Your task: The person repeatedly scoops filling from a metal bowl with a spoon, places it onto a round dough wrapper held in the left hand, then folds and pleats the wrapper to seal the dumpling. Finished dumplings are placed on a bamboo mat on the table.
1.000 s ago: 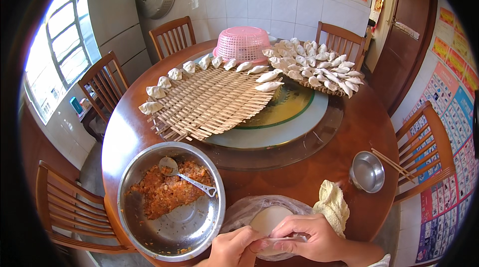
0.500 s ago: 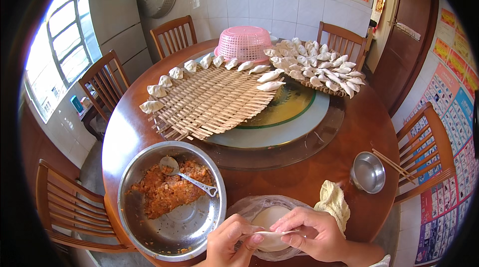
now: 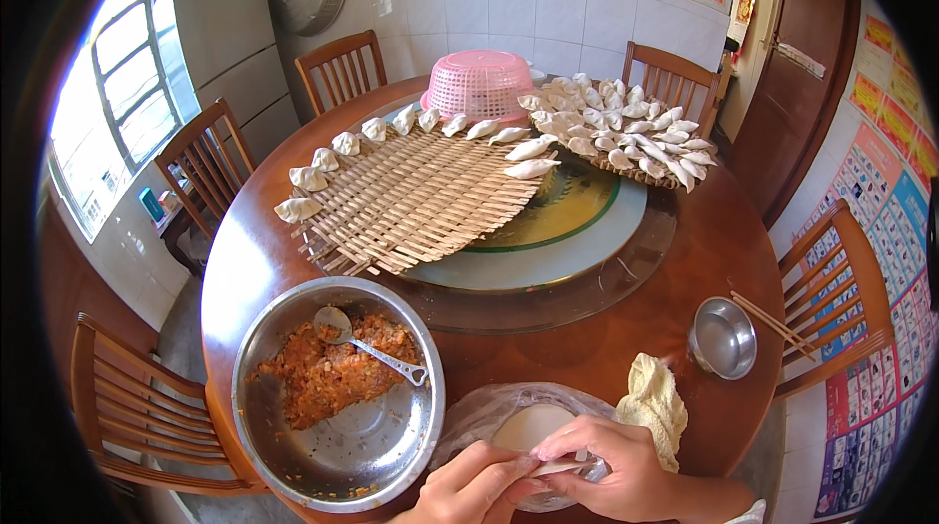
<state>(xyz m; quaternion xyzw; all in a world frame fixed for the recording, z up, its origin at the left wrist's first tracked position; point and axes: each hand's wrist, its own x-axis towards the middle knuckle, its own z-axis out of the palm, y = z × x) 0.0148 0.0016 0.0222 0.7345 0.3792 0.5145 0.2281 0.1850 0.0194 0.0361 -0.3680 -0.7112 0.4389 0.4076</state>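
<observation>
At the near table edge my left hand [image 3: 477, 485] and my right hand [image 3: 608, 465] are closed together on a white dumpling [image 3: 558, 468]. Fingers and thumbs of both pinch its dough edge; much of it is hidden behind them. Just beyond lies a stack of round dough wrappers [image 3: 528, 426] in a clear plastic bag [image 3: 468, 423], partly covered by my hands. Left of my hands, a large steel bowl [image 3: 437, 407] holds orange-red minced filling [image 3: 328, 377], with a metal spoon [image 3: 386, 361] resting on it.
A woven bamboo tray [image 3: 411, 196] bears several dumplings along its far rim, beside a fuller tray of dumplings [image 3: 626, 128] and a pink basket [image 3: 479, 84]. A yellow cloth [image 3: 653, 407], a small steel bowl [image 3: 722, 338] and chopsticks [image 3: 768, 321] are at right.
My hands have drawn closer together around the dumpling, and my left hand has shifted right. Less of the dough now shows between the fingers. The bowls and trays stay in place.
</observation>
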